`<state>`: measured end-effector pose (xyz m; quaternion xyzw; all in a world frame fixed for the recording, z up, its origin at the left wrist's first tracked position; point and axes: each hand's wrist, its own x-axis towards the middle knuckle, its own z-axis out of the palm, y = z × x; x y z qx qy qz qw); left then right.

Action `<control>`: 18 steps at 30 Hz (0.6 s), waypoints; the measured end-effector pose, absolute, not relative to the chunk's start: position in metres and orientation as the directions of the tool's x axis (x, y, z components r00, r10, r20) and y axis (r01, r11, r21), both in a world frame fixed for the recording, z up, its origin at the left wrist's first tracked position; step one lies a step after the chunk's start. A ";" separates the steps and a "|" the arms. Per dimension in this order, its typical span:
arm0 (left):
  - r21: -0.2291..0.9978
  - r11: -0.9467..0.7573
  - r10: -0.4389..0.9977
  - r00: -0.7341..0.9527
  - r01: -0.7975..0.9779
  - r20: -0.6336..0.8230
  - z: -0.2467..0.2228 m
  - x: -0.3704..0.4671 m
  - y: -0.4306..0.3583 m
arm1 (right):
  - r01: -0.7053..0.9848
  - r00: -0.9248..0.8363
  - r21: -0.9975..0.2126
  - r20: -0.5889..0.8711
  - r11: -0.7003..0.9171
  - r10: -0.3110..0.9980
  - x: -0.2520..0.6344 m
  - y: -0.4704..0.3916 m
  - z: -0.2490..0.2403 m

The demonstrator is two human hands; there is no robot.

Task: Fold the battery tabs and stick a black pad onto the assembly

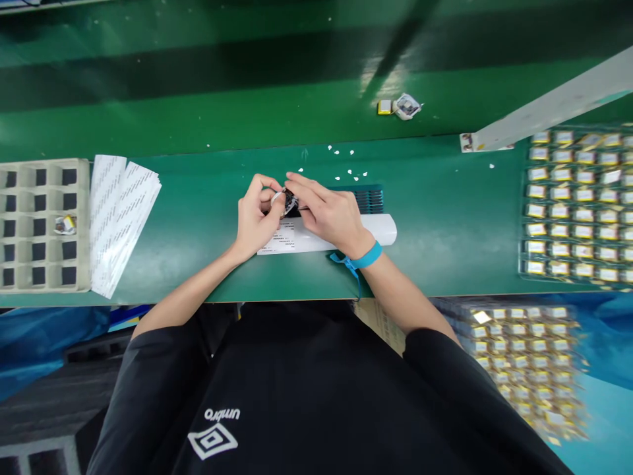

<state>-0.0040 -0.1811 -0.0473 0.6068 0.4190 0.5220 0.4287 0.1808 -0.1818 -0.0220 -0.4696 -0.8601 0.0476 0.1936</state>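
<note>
My left hand point(260, 214) pinches a small round electronic part point(290, 200) with a white rim and a dark inside. My right hand point(329, 211) is closed at the part's right side, fingers reaching over it. A thin metallic edge shows by the right fingertips, too small to name. Beneath both hands lies a white sheet of printed labels point(281, 243), its right end curled up. A dark slotted block point(368, 198) sits just behind the sheet, partly hidden by the right hand. A blue band point(368, 256) circles the right wrist.
On the left stand a beige compartment tray point(82, 264) with one part inside and more label strips point(116, 218). White bits point(349, 172) dot the bench behind my hands. A battery with a wrapped part point(407, 106) lies farther back. A slanted post point(554, 99) and battery trays point(521, 257) are right.
</note>
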 end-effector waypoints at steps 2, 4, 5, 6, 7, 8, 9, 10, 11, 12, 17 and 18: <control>0.971 -0.240 0.964 0.113 -0.011 0.240 -0.045 -0.005 -0.181 | 0.763 -0.420 -0.375 0.333 0.527 0.844 0.178 -0.182 -0.023; 0.975 -0.218 0.965 0.141 -0.043 0.222 -0.043 -0.005 -0.182 | 0.703 -0.348 -0.509 0.362 0.496 0.865 0.176 -0.182 -0.022; 0.975 -0.216 0.963 0.156 -0.046 0.220 -0.042 -0.004 -0.183 | 0.662 -0.317 -0.577 0.363 0.479 0.876 0.175 -0.182 -0.021; 0.974 -0.220 0.960 0.169 -0.045 0.225 -0.042 -0.004 -0.183 | 0.616 -0.293 -0.641 0.352 0.457 0.889 0.174 -0.181 -0.020; 0.972 -0.233 0.956 0.176 -0.035 0.236 -0.042 -0.004 -0.184 | 0.568 -0.276 -0.701 0.331 0.431 0.902 0.173 -0.180 -0.018; 0.968 -0.252 0.952 0.177 -0.017 0.251 -0.042 -0.004 -0.184 | 0.522 -0.262 -0.754 0.304 0.399 0.916 0.173 -0.179 -0.016; 0.963 -0.270 0.948 0.175 0.006 0.264 -0.043 -0.003 -0.184 | 0.480 -0.249 -0.797 0.277 0.367 0.928 0.173 -0.178 -0.014; 0.958 -0.284 0.945 0.175 0.030 0.275 -0.043 -0.003 -0.185 | 0.444 -0.240 -0.830 0.252 0.337 0.937 0.173 -0.177 -0.013; 0.955 -0.293 0.944 0.176 0.048 0.280 -0.043 -0.003 -0.185 | 0.411 -0.231 -0.857 0.231 0.310 0.945 0.173 -0.176 -0.011; 0.953 -0.297 0.942 0.181 0.059 0.282 -0.043 -0.003 -0.185 | 0.384 -0.222 -0.877 0.216 0.289 0.951 0.173 -0.175 -0.010; 0.932 -0.350 0.926 0.187 0.098 0.328 -0.042 -0.002 -0.185 | 0.288 -0.188 -0.929 0.182 0.231 0.965 0.171 -0.175 -0.009; 0.925 -0.363 0.922 0.184 0.108 0.341 -0.042 -0.002 -0.185 | 0.272 -0.193 -0.936 0.174 0.223 0.966 0.171 -0.175 -0.009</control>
